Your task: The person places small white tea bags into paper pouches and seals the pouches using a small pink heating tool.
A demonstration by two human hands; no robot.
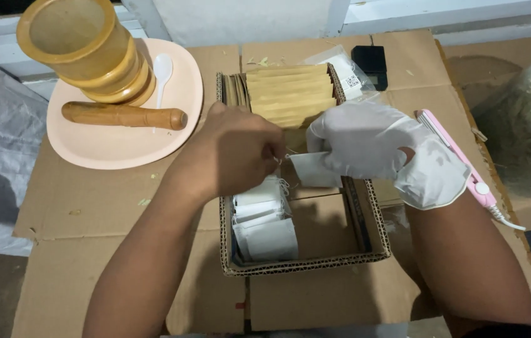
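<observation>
Left hand (pixel 240 153), bare, pinches a thin string between closed fingertips. Right hand (pixel 372 147), gloved, grips a small white filter bag (pixel 314 170) above the cardboard box (pixel 306 263).

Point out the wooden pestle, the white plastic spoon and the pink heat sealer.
wooden pestle (pixel 124 116), head view, middle of its shaft.
white plastic spoon (pixel 163 67), head view, on its bowl.
pink heat sealer (pixel 450 145), head view, upper pink arm beside the gloved right hand.
</observation>
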